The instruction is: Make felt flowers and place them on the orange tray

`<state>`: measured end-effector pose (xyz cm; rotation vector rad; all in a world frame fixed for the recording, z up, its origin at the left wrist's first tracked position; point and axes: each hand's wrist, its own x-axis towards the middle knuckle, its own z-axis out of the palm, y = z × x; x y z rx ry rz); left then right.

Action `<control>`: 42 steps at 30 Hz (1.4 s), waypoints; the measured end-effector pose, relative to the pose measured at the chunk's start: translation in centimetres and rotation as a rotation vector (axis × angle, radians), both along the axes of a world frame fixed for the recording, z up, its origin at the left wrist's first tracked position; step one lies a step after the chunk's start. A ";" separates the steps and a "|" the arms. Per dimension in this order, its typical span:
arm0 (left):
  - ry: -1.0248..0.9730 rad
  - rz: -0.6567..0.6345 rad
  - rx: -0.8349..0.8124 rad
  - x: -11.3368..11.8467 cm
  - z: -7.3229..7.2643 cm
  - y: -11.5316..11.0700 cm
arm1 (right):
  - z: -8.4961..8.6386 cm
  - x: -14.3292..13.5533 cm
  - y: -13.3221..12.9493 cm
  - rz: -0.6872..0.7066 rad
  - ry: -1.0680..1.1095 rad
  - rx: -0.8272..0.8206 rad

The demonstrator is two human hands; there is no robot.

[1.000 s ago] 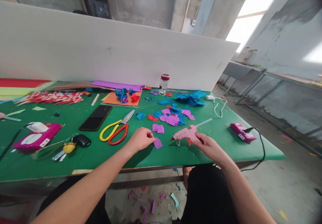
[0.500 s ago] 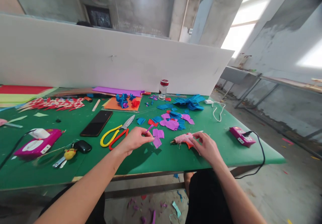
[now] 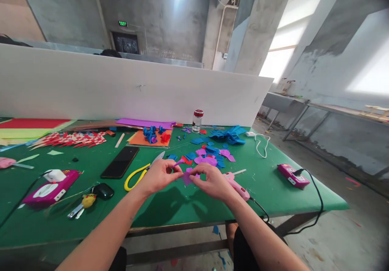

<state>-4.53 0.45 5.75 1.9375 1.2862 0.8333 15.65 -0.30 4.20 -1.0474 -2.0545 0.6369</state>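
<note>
My left hand (image 3: 162, 177) pinches a small rolled purple paper piece (image 3: 178, 162) that points up to the right. Close beside it, my right hand (image 3: 209, 178) has its thumb and fingers together at the edge of purple paper (image 3: 187, 176) between the hands; the exact grip is too small to tell. The pink glue gun (image 3: 238, 186) lies on the table, partly behind my right hand. Yellow-handled scissors (image 3: 133, 177) are partly covered by my left hand. Purple, blue and red paper petals (image 3: 209, 161) lie just beyond the hands.
Left on the green table (image 3: 282, 198) are a phone (image 3: 120, 162), keys (image 3: 88, 200) and a magenta power strip (image 3: 50, 188). A glass jar (image 3: 197, 121) stands before the white board (image 3: 170, 94). Another power strip (image 3: 293, 175) with a black cable is at the right.
My right hand has let go of the glue gun and moved left to the purple paper beside my left hand. The view has tilted up a little.
</note>
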 end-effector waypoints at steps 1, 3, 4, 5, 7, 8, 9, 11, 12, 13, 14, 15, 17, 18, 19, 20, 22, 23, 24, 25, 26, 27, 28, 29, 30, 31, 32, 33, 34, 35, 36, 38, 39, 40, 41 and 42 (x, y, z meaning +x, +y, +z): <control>-0.009 -0.002 -0.004 -0.1 0.0 0.0 | -0.1 -0.2 0.2 0.004 0.003 -0.012; -0.032 0.001 -0.029 -0.2 0.0 -0.1 | -0.3 -0.3 0.6 -0.001 0.030 -0.057; -0.054 0.006 -0.045 -0.2 0.0 0.0 | -0.4 -0.4 0.8 -0.016 0.059 -0.085; -0.086 0.017 -0.060 -0.3 0.0 0.0 | -0.5 -0.4 1.0 -0.037 0.101 -0.116; -0.178 0.049 -0.077 -0.4 -0.1 0.1 | -0.6 -0.3 1.3 -0.093 0.230 -0.181; -0.224 0.071 -0.077 -0.4 -0.2 0.2 | -0.6 -0.3 1.4 -0.124 0.312 -0.212; -0.261 0.094 -0.076 -0.4 -0.2 0.2 | -0.6 -0.3 1.5 -0.151 0.398 -0.243; -0.300 0.123 -0.076 -0.3 -0.4 0.2 | -0.7 -0.2 1.7 -0.201 0.553 -0.295; -0.310 0.125 -0.075 -0.1 -0.5 0.2 | -0.7 -0.2 1.9 -0.224 0.616 -0.310; -0.321 0.121 -0.073 0.1 -0.7 0.1 | -0.8 -0.2 2.0 -0.241 0.668 -0.321; -0.339 0.114 -0.073 0.3 -0.8 0.1 | -0.9 -0.1 2.2 -0.254 0.711 -0.328; -0.367 0.108 -0.078 0.6 -0.8 0.0 | -1.0 -0.1 2.3 -0.263 0.745 -0.332; -0.445 0.095 -0.113 1.3 -0.9 -0.2 | -1.2 0.1 2.7 -0.270 0.797 -0.341; -0.489 0.088 -0.139 1.6 -0.8 -0.3 | -1.3 0.3 2.8 -0.275 0.821 -0.350; -0.534 0.081 -0.166 1.8 -0.8 -0.4 | -1.3 0.4 2.9 -0.280 0.847 -0.359; -0.576 0.078 -0.192 2.1 -0.7 -0.6 | -1.3 0.5 2.9 -0.287 0.876 -0.369; -0.641 0.095 -0.232 2.5 -0.6 -0.8 | -1.3 0.8 3.0 -0.291 0.935 -0.390; -0.665 0.115 -0.246 2.6 -0.7 -0.9 | -1.2 0.8 2.9 -0.292 0.959 -0.398; -0.683 0.142 -0.255 2.8 -0.7 -1.0 | -1.1 0.8 2.8 -0.292 0.976 -0.402; -0.698 0.172 -0.262 2.9 -0.9 -1.0 | -1.0 0.8 2.7 -0.290 0.982 -0.401; -0.714 0.201 -0.268 3.0 -1.0 -1.1 | -0.9 0.7 2.5 -0.288 0.978 -0.395; -0.730 0.225 -0.277 3.1 -1.2 -1.1 | -0.8 0.5 2.3 -0.287 0.966 -0.387; -0.745 0.238 -0.288 3.2 -1.3 -1.1 | -0.8 0.3 2.1 -0.285 0.948 -0.378; -0.759 0.240 -0.297 3.3 -1.5 -1.1 | -0.7 0.1 1.8 -0.282 0.927 -0.372; -0.774 0.230 -0.303 3.4 -1.5 -1.2 | -0.7 -0.1 1.7 -0.279 0.908 -0.369; -0.789 0.214 -0.308 3.5 -1.6 -1.3 | -0.7 -0.3 1.5 -0.278 0.893 -0.366; -0.803 0.196 -0.313 3.6 -1.5 -1.4 | -0.7 -0.4 1.4 -0.281 0.883 -0.361; -0.815 0.181 -0.320 3.7 -1.5 -1.5 | -0.8 -0.5 1.4 -0.282 0.876 -0.354; -0.827 0.170 -0.334 3.8 -1.5 -1.5 | -0.9 -0.5 1.4 -0.284 0.871 -0.345; -0.837 0.164 -0.350 3.9 -1.5 -1.6 | -1.0 -0.5 1.4 -0.286 0.870 -0.336; -0.842 0.161 -0.360 4.0 -1.6 -1.6 | -1.1 -0.4 1.5 -0.288 0.869 -0.328; -0.830 0.173 -0.339 4.1 -1.9 -1.6 | -1.2 -0.3 1.6 -0.294 0.870 -0.316; -0.819 0.187 -0.317 4.2 -2.1 -1.6 | -1.3 -0.3 1.6 -0.296 0.872 -0.312; -0.810 0.199 -0.299 4.2 -2.3 -1.5 | -1.3 -0.2 1.6 -0.298 0.876 -0.309; -0.806 0.207 -0.289 4.3 -2.5 -1.5 | -1.2 -0.3 1.6 -0.298 0.882 -0.308; -0.808 0.210 -0.292 4.3 -2.7 -1.4 | -1.1 -0.3 1.5 -0.294 0.887 -0.309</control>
